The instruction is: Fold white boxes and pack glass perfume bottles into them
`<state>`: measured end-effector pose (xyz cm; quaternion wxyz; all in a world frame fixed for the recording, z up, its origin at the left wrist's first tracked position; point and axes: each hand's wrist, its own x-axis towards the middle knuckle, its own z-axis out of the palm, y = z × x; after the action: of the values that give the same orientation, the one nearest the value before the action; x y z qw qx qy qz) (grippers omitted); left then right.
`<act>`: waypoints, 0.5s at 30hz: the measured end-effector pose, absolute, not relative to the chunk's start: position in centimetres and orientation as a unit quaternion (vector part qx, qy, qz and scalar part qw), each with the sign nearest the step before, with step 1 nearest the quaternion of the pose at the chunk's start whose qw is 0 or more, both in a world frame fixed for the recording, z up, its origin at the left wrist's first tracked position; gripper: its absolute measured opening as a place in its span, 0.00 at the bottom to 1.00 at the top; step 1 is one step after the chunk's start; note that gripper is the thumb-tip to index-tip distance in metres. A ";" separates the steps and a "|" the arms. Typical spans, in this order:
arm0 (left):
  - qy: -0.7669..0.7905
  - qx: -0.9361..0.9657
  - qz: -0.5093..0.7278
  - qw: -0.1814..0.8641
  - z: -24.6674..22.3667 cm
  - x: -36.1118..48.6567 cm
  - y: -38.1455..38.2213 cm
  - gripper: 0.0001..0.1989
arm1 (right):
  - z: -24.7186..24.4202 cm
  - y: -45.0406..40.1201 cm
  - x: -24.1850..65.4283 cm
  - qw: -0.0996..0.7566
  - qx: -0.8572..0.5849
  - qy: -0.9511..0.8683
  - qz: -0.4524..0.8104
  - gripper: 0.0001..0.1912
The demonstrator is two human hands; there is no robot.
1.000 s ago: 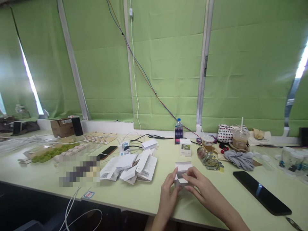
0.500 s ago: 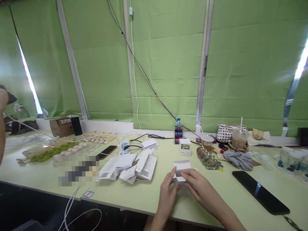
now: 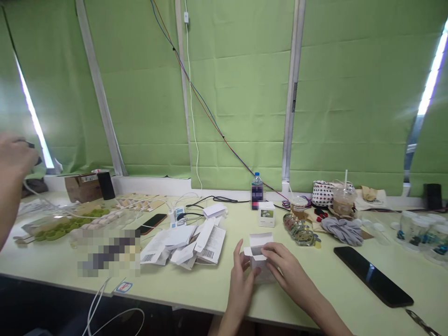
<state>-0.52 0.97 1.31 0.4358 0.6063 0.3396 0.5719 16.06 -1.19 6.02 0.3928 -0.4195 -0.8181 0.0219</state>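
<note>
A small white cardboard box point(image 3: 263, 274) stands on the table in front of me, its top flaps raised and its inside partly showing. My left hand point(image 3: 243, 275) grips the box's left side, thumb on the front face and fingers behind. On the right, my right hand point(image 3: 282, 263) closes its fingertips on the box's top edge and flap. Just behind stands a second, closed white box point(image 3: 266, 215) with a green picture. To the left lies a pile of flattened white cartons point(image 3: 196, 240), some with barcodes.
A black phone point(image 3: 373, 276) lies at right, near clear plastic jars point(image 3: 416, 231) and a grey cloth point(image 3: 343, 231). Tape rolls point(image 3: 299, 228), drink cups point(image 3: 343, 200) and a bottle point(image 3: 257, 191) stand behind. Another person's hand point(image 3: 16, 156) is at far left, above egg trays point(image 3: 70, 226).
The left flap of the box now sticks out beside my left hand, whose index finger has lifted. The other person's hand has come further into view at left.
</note>
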 end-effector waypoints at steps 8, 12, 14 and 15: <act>0.338 0.586 0.577 0.458 1.1 -0.4 1.2 0.27 | 6.7 -1.7 15.6 0.386 -0.431 -0.815 0.023 0.16; 0.346 0.582 0.579 0.454 1.3 -0.4 1.3 0.24 | 6.6 -1.5 15.6 0.389 -0.430 -0.814 0.022 0.15; 0.352 0.585 0.578 0.447 1.5 -0.4 1.2 0.23 | 6.5 -1.5 15.6 0.391 -0.429 -0.814 0.023 0.15; 0.354 0.588 0.576 0.443 1.6 -0.5 1.2 0.22 | 6.5 -1.5 15.6 0.391 -0.428 -0.815 0.023 0.15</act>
<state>-0.45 1.23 1.56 0.4431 0.5882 0.3542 0.5764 15.60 -1.47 6.54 0.3906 -0.4277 -0.8148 0.0235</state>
